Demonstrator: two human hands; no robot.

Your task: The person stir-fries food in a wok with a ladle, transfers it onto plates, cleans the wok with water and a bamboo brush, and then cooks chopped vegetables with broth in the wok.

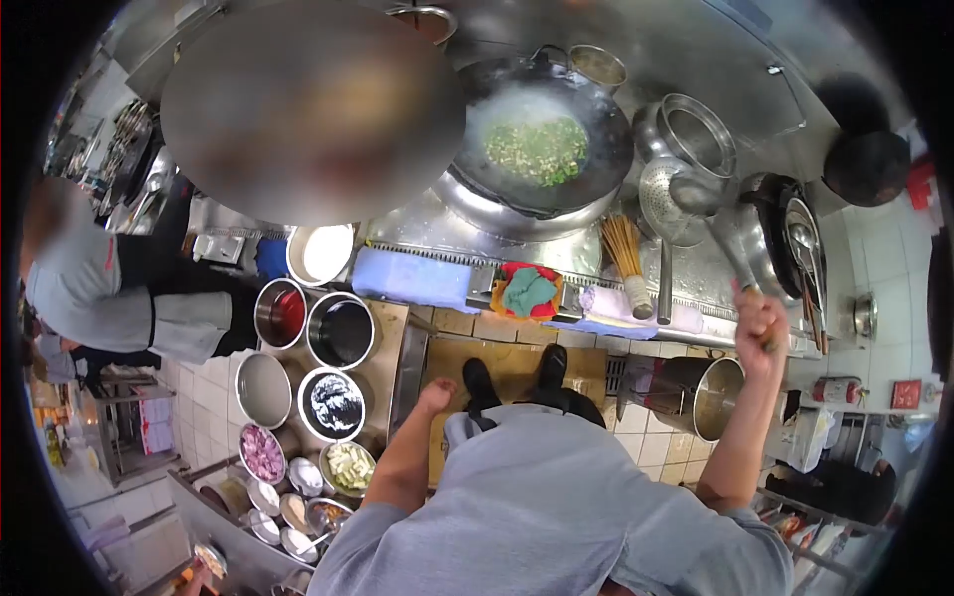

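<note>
One rnd-bowled mtl ladle [697, 193] in R hand [760, 333].

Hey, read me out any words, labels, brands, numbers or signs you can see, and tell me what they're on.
No text can be read.
Red square at the right wall: too small to read.
Red mark on the other person's grey shirt: too small to tell whether it is lettering.
</note>
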